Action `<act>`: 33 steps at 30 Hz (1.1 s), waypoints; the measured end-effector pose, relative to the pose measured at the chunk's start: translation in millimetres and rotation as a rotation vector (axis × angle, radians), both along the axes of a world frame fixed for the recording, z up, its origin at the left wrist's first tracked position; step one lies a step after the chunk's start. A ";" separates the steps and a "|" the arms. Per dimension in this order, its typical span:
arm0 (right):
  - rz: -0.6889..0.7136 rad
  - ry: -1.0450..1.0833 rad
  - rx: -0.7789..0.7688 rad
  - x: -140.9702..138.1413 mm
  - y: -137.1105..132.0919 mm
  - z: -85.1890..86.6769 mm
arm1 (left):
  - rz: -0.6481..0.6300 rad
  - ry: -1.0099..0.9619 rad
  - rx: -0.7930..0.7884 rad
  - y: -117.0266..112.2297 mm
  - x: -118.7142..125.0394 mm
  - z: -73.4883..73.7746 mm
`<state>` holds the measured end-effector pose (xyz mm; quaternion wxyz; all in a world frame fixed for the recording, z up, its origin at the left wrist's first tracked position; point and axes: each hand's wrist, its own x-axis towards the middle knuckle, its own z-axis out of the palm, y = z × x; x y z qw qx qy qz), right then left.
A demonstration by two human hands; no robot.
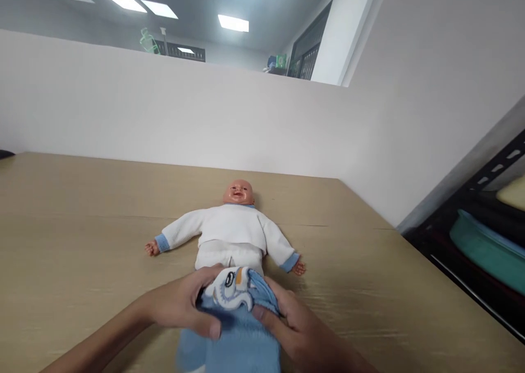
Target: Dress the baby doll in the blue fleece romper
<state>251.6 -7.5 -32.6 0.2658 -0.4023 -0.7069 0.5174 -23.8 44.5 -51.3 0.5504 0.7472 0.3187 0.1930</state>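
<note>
A baby doll (233, 222) lies on its back, head away from me and arms spread, in a white top with blue cuffs and white bottoms. Over its lower body is a fuzzy blue doll garment (241, 334) with a white embroidered animal patch, gathered at its upper edge. My left hand (186, 302) grips that edge from the left, thumb on the front and fingers behind. From the right, my right hand (283, 321) pinches the bunched cloth beside the patch. The garment hides the doll's legs, and its lower end runs out of view.
The doll rests on a wide wooden table (102, 209). A white wall (164, 110) rises behind the far edge. At the right stands a black metal shelf (463, 209) holding a teal basin (488, 255). A dark object (6, 154) touches the left picture edge.
</note>
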 end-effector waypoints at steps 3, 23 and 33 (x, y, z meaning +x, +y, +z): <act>0.052 -0.049 -0.067 7.3 1.9 -2.8 | -0.079 0.050 0.063 0.8 5.5 10.2; -0.119 0.144 -0.094 -10.0 -8.8 -14.1 | -0.125 -0.160 -0.099 -7.5 9.8 -2.6; -0.008 0.267 -0.085 -10.1 -16.7 0.1 | -0.019 -0.060 -0.126 -10.5 10.8 5.3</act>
